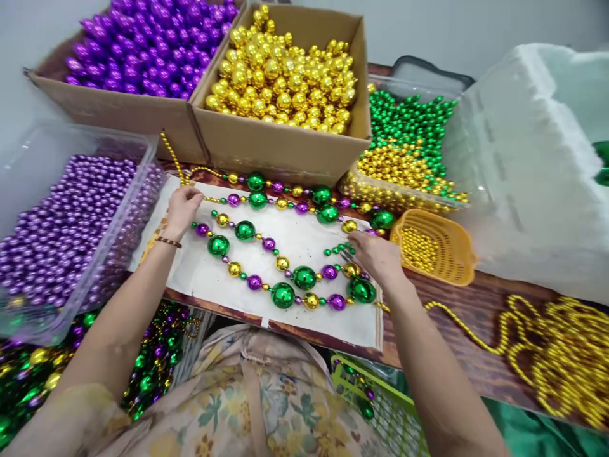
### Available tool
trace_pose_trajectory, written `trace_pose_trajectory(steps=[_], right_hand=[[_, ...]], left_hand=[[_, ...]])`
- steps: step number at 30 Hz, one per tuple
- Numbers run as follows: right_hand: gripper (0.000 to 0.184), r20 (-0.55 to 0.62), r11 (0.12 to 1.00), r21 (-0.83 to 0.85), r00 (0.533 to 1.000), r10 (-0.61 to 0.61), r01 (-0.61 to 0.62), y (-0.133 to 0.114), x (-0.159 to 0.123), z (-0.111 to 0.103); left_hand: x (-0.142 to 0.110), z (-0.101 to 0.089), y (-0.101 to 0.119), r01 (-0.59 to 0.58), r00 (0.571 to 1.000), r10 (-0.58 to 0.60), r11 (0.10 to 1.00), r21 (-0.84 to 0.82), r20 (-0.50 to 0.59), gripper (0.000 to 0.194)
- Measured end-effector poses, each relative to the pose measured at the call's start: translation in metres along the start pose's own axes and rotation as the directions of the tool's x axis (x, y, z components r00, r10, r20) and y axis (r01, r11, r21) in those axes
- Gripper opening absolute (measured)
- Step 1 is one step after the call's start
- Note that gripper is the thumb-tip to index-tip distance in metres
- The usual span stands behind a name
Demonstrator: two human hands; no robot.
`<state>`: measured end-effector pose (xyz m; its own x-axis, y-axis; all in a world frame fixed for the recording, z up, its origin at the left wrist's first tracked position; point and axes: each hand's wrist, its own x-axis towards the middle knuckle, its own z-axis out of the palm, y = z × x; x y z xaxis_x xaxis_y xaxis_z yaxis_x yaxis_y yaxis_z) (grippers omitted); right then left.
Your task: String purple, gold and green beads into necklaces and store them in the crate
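Note:
My left hand (184, 206) is closed at the left end of the bead strands, its fingers pinched on a thin gold bead string (212, 200). Large green, gold and purple balls make up a bead strand (257, 200) running right from there. My right hand (378, 254) is closed near that strand's right part, beside a gold ball (349, 226); what its fingertips hold is hidden. Thin dark prongs (347, 255) show below those fingers, close to small green beads (333, 251). Two more mixed strands curve across the white cloth, the lower one with a green ball (282, 295).
Boxes of purple beads (143, 47) and gold beads (280, 82) stand behind. At left is a clear bin (128, 209) of purple beads; at right a tub of green beads (413, 117), an orange basket (457, 254), a white foam box (504, 158) and piled gold chain (571, 355).

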<state>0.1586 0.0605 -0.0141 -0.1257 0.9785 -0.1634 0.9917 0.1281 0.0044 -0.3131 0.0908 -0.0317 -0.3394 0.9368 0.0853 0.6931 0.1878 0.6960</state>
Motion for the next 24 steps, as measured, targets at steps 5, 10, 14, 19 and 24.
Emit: trace_pose_trajectory(steps=[5,10,14,19,24], right_hand=[[0.036,-0.146,0.996,-0.024,0.985,-0.09,0.087,-0.028,0.006,-0.019],[0.03,-0.274,0.646,0.589,0.872,-0.405,0.485,-0.139,0.048,-0.033],[0.045,-0.191,0.385,0.803,0.808,-0.557,0.455,-0.231,0.09,-0.032],[0.016,-0.093,0.412,0.827,0.817,-0.57,0.382,-0.224,0.108,-0.024],[0.019,-0.187,0.375,0.844,0.867,-0.462,0.382,-0.196,0.107,-0.022]], left_hand=[[-0.011,-0.004,0.017,-0.043,0.999,0.045,0.986,-0.16,0.012,0.012],[-0.033,-0.006,0.038,-0.163,0.982,0.173,0.979,-0.125,0.08,0.017],[-0.039,-0.005,0.044,-0.203,0.971,0.218,0.968,-0.145,0.097,0.018],[-0.018,-0.01,0.02,-0.117,0.991,0.128,0.972,-0.202,0.038,0.016],[-0.004,-0.012,0.021,-0.132,0.981,0.16,0.966,-0.223,0.114,0.016]])
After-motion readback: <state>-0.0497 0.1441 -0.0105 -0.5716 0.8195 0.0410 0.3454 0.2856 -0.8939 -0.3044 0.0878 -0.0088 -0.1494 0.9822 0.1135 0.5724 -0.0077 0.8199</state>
